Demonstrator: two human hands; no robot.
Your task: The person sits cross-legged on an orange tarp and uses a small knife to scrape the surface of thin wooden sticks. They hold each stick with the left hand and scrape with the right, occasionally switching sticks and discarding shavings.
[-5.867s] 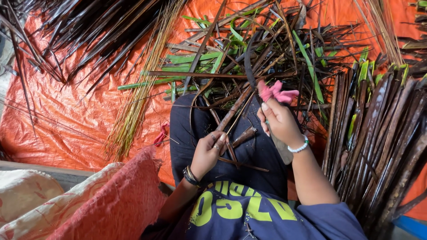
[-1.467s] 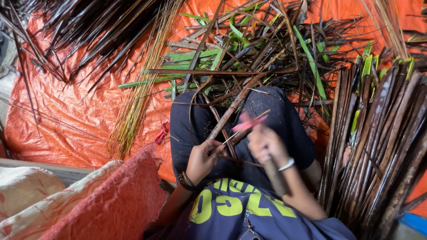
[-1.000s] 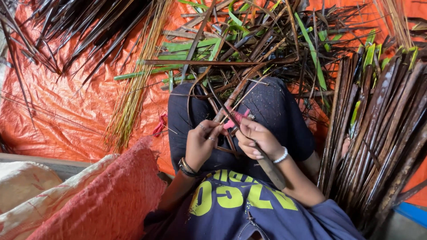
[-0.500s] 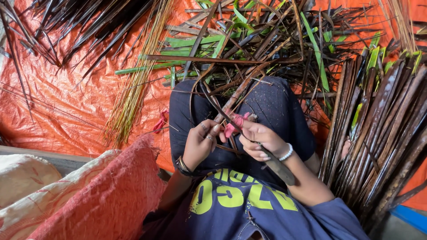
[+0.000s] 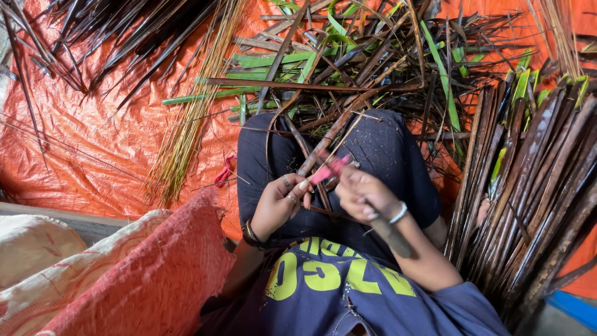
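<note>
My left hand (image 5: 281,204) pinches a long brown leaf strip (image 5: 328,138) over my lap, fingers closed on it near its lower end. My right hand (image 5: 365,198) is clamped around a small pink knife (image 5: 328,169), blade tip touching the strip. The strip runs lengthwise away from me, slanting up and right toward the heap of green and brown leaves (image 5: 373,59) on the orange tarp (image 5: 93,143). It looks light, stiff along its length yet brittle (likely sharp-edged), so I'd grip it low, close to the cut.
</note>
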